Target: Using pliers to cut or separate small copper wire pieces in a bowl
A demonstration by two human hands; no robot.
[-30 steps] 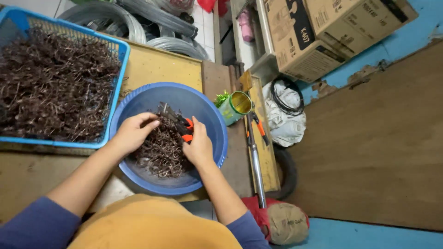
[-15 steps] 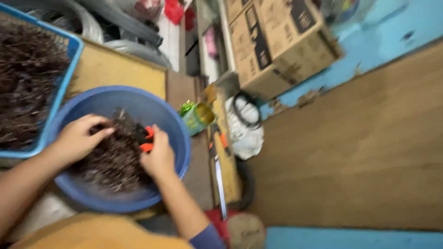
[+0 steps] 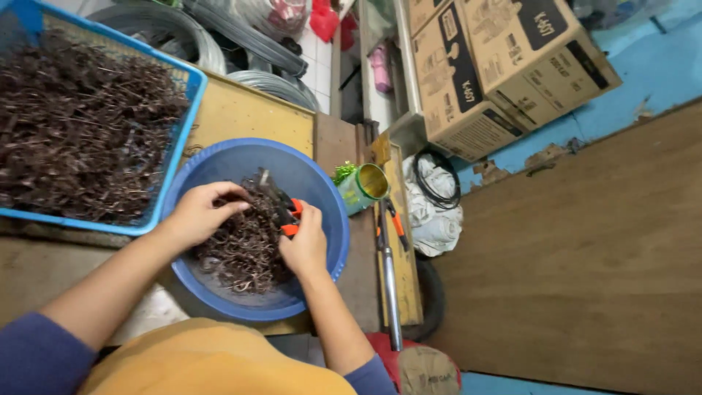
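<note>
Both hands work inside a round blue basin (image 3: 325, 183) that sits at the near edge of the wooden counter (image 3: 241, 117), approx. mid-way along it. The basin holds a heap of dark brown twiggy bits (image 3: 238, 252), piled toward its near side.

Left hand (image 3: 201, 216): fingers curled down, pinching into the top of the heap at its far-left part; grasping a few of the bits, though exactly how many can't be told. Right hand (image 3: 306, 245): clenched around small cutters w/ orange-red handles (image 3: 291, 217), handle ends poking out just above the knuckles. The dark tip of the cutters points toward the left hand's fingertips, and the two hands are near each other over the heap.

Left of the basin, touching or almost touching its rim, a blue rectangular basket (image 3: 175, 157) sits at the counter's far-left part, filled w/ many more of the same brown bits.

Right of the basin, just beside its rim, a green tin can (image 3: 362, 190) lies tilted on its side, open mouth to the right. Next to that, long-handled shears (image 3: 387, 263) w/ orange grips lie along a narrow plank. Beyond, cardboard boxes (image 3: 497, 66) & a white bag (image 3: 431, 212) w/ a black cable coil on it, both off the counter.
</note>
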